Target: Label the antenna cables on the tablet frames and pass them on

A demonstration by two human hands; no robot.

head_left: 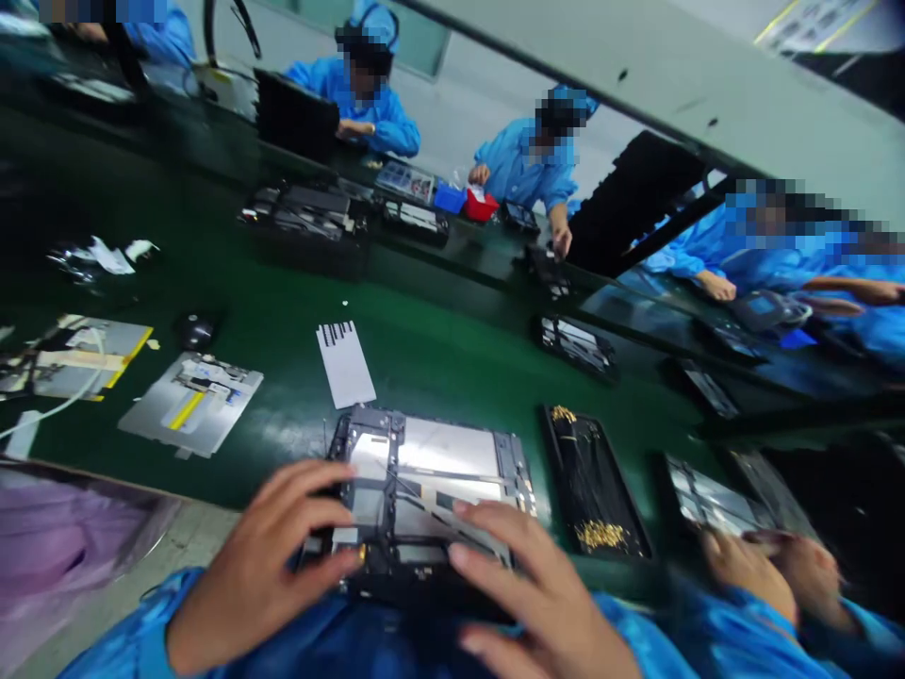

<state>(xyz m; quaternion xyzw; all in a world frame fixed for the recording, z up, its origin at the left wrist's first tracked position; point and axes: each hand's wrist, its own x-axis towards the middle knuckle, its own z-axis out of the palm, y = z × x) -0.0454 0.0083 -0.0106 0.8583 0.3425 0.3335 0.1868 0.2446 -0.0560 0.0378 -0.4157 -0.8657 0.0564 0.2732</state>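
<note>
In front of me lies an opened tablet-like device (445, 448) with silver battery plates, a black frame and dark cables across it. My left hand (283, 547) is at its left edge, fingers apart, with the fingertips and thumb at the frame. My right hand (541, 585) hovers over or rests on the lower right part of the device, fingers spread. I cannot tell whether its fingertips touch the surface. I see nothing gripped between the fingers of either hand. The lower edge of the device is partly hidden by my hands and in shadow.
Right of the device stands a black tray (636, 509) of black cables with gold ends. Beyond it are a co-worker's hands (749, 571). A white card (346, 368) with black strips, silver panels (212, 429) and a dark mouse (196, 330) lie left. Co-workers in blue sit opposite.
</note>
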